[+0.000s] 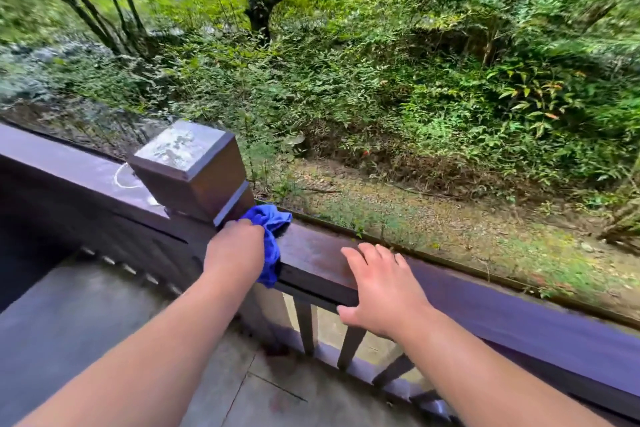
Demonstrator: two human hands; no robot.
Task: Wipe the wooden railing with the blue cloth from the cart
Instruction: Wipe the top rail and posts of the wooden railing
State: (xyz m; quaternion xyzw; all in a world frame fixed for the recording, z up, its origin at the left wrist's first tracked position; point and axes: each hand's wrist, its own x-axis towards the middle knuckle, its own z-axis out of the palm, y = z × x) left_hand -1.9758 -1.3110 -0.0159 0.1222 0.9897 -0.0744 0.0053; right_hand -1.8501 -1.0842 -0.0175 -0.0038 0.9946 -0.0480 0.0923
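The dark brown wooden railing (318,253) runs from the left edge down to the lower right, with a square post cap (188,166) in the middle. My left hand (233,246) grips the bunched blue cloth (272,239) and presses it on the rail top right beside the post. My right hand (381,288) rests flat on the rail a little further right, fingers spread, thumb over the near edge, holding nothing. The rail surface looks wet and shiny. The cart is not in view.
Thin balusters (306,326) stand under the rail. A grey tiled floor (104,322) lies on my side. A thin white cord (121,180) lies on the rail left of the post. Beyond the rail are bare ground, dense green shrubs and tree trunks (258,10).
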